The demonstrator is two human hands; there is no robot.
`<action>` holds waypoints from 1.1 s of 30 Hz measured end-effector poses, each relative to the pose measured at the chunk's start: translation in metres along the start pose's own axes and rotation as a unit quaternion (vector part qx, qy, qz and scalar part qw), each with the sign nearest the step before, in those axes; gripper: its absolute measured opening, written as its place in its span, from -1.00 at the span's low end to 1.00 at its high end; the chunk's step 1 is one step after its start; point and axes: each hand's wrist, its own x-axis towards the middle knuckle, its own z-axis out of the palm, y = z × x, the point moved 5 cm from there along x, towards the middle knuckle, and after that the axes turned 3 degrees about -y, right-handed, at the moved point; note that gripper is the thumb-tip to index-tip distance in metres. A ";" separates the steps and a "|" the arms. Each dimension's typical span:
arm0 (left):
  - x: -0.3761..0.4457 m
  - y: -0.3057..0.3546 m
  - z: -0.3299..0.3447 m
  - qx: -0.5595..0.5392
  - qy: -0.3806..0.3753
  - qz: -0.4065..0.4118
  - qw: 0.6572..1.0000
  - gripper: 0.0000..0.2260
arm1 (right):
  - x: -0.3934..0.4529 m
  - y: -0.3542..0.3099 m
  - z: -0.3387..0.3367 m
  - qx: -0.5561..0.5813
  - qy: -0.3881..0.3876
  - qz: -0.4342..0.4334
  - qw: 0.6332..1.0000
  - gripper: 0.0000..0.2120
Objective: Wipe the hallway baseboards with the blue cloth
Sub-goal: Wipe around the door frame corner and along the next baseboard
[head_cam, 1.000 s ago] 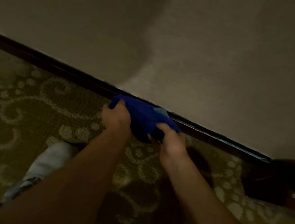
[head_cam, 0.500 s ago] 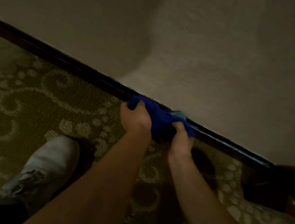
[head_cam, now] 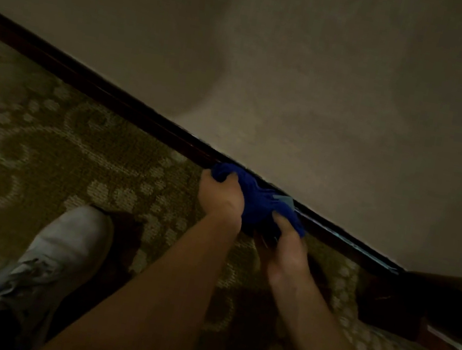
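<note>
A dark wooden baseboard [head_cam: 92, 84] runs diagonally from upper left to lower right under a beige wall. The bunched blue cloth [head_cam: 259, 201] lies against the baseboard near the middle of the view. My left hand [head_cam: 220, 197] grips the cloth's left end, fingers curled over it. My right hand [head_cam: 287, 251] holds the cloth's right end from below, with fingers wrapped into the fabric. A pale tag [head_cam: 283, 199] shows on the cloth's upper edge.
Patterned olive carpet [head_cam: 59, 152] covers the floor. My white sneaker [head_cam: 57, 252] stands at the lower left. A dark wooden piece of furniture or door frame [head_cam: 416, 300] juts out at the right, where the baseboard ends.
Both hands and the cloth have slid right along the baseboard. The sneaker has stepped forward into fuller view.
</note>
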 end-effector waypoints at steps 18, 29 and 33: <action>0.013 0.027 -0.031 0.008 0.144 0.090 0.986 -0.70 | -0.014 0.018 0.035 -0.091 -0.001 -0.007 0.996 -0.69; -0.014 -0.022 0.026 0.115 -0.090 -0.019 0.989 -0.68 | -0.013 -0.007 -0.020 0.041 0.175 -0.075 0.981 -0.54; -0.021 -0.030 0.025 0.013 -0.099 -0.092 0.991 -0.56 | -0.010 -0.017 -0.015 0.067 0.178 -0.074 0.979 -0.52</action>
